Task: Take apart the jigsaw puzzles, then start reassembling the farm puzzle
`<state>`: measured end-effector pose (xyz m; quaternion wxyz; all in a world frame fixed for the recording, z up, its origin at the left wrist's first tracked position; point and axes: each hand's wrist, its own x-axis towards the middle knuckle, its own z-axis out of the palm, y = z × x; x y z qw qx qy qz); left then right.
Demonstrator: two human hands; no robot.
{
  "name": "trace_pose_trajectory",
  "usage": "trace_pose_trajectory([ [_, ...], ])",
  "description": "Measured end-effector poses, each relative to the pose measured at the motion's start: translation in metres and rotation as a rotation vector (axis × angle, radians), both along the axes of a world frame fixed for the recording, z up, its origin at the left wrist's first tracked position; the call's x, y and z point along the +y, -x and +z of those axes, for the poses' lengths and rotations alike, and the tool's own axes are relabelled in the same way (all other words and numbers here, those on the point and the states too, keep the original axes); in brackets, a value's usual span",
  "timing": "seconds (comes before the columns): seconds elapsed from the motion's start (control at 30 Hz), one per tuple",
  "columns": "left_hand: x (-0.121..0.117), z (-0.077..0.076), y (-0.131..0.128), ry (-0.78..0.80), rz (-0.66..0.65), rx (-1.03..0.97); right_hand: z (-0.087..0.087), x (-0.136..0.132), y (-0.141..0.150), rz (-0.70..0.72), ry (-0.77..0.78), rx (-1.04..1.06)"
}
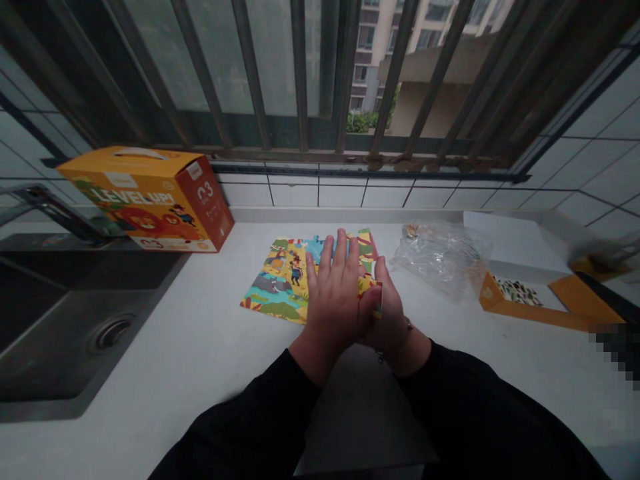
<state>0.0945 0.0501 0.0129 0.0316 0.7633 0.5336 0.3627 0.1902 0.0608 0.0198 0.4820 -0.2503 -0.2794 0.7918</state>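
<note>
A colourful jigsaw puzzle (273,285) with cartoon animals and a figure in a hat lies flat on the white counter. My left hand (334,290) rests palm down over its right part, fingers stretched out and slightly apart. Its thumb lies against a puzzle piece (377,307) that stands up a little at the right side. Close against it, my right hand (390,317) is turned palm inward around that piece, with one digit pointing up. Most of its other fingers are hidden behind my left hand and the piece.
An orange carton (150,200) stands at the back left beside a dark sink (45,333) with a tap (60,213). Crumpled clear plastic (440,257) lies right of the puzzle. Farther right sits an opened white and orange box (515,313). A barred window closes off the back.
</note>
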Motion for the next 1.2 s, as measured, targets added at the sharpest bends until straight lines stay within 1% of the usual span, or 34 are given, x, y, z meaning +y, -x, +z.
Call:
trace_pose_trajectory([
  [0.13,0.011,-0.023,0.001,0.274,0.098,0.061,-0.015,0.013,0.007,0.005,0.091,0.096],
  [0.2,0.016,-0.031,0.005,0.367,0.095,0.093,-0.021,0.021,0.004,-0.032,0.104,0.103],
  [0.27,0.019,-0.034,0.012,0.387,0.069,0.116,-0.026,0.030,-0.005,-0.072,0.071,0.059],
  [0.37,0.024,-0.033,0.029,0.353,0.076,0.144,-0.034,0.042,-0.023,-0.139,0.017,-0.085],
  [0.47,0.034,-0.032,0.055,0.344,0.174,0.146,-0.042,0.052,-0.037,-0.219,-0.011,-0.263],
  [0.53,0.042,-0.032,0.076,0.331,0.248,0.163,-0.047,0.058,-0.043,-0.249,-0.080,-0.409],
  [0.63,0.050,-0.034,0.104,0.338,0.351,0.223,-0.050,0.061,-0.050,-0.239,-0.270,-0.727],
  [0.73,0.050,-0.032,0.120,0.400,0.429,0.335,-0.045,0.060,-0.058,-0.216,-0.491,-1.032],
  [0.8,0.046,-0.028,0.123,0.401,0.442,0.394,-0.040,0.060,-0.065,-0.241,-0.650,-1.219],
  [0.87,0.041,-0.022,0.121,0.394,0.428,0.403,-0.034,0.062,-0.075,-0.289,-0.748,-1.463],
  [0.93,0.038,-0.017,0.116,0.412,0.373,0.367,-0.031,0.065,-0.086,-0.316,-0.734,-1.725],
  [1.0,0.036,-0.013,0.111,0.440,0.282,0.318,-0.031,0.069,-0.094,-0.312,-0.660,-1.921],
  [1.03,0.036,-0.013,0.109,0.453,0.250,0.294,-0.033,0.070,-0.097,-0.292,-0.628,-1.986],
  [1.1,0.037,-0.015,0.108,0.460,0.238,0.263,-0.036,0.072,-0.099,-0.236,-0.620,-2.050],
  [1.2,0.042,-0.023,0.112,0.378,0.289,0.253,-0.042,0.072,-0.094,-0.145,-0.720,-2.015],
])
